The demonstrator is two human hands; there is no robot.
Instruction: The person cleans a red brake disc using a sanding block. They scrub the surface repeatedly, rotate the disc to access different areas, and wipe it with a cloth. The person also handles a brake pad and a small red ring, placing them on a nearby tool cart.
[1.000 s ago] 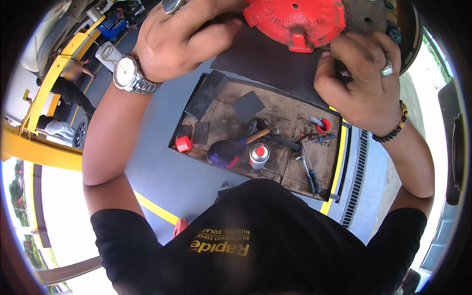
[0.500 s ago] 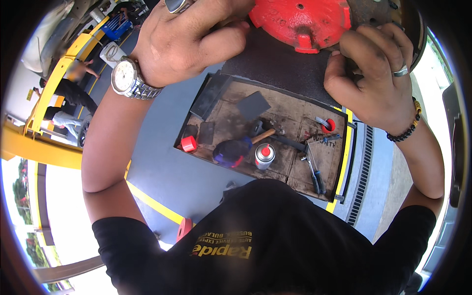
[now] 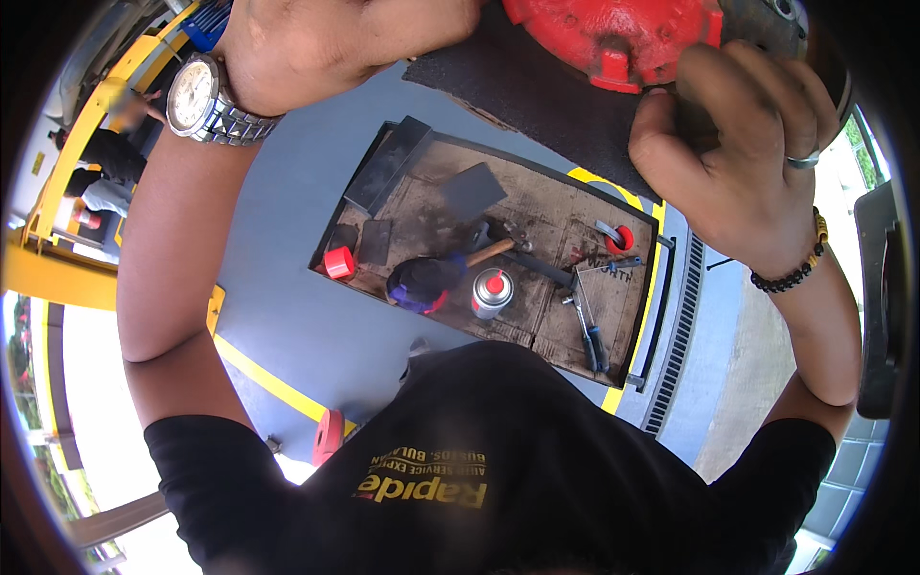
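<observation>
My right hand (image 3: 743, 153), with a ring and a beaded bracelet, is closed, thumb and fingers pinching the edge of a dark sheet that looks like sandpaper (image 3: 546, 105). The sheet hangs just under a red-painted metal part (image 3: 618, 34) with a small tab, cut off by the top edge. At upper left my left hand (image 3: 326, 43), wearing a steel watch (image 3: 196, 96), is curled above the sheet's left end. Its fingertips are partly out of view, so whether it grips the sheet cannot be made out.
Below stands a cardboard-lined tray (image 3: 441, 168) with a spray can (image 3: 492, 292), a hammer (image 3: 494, 251), ratchet tools (image 3: 589, 335), a red cap (image 3: 338, 263), a dark cap-like cloth item (image 3: 420, 283) and dark sheets. A yellow lift frame (image 3: 57, 278) and a person (image 3: 110, 158) are at left.
The view has shifted, so the tray sits further left. My left hand has moved left and up, showing more of the sheet's left end. My right hand keeps its pinch.
</observation>
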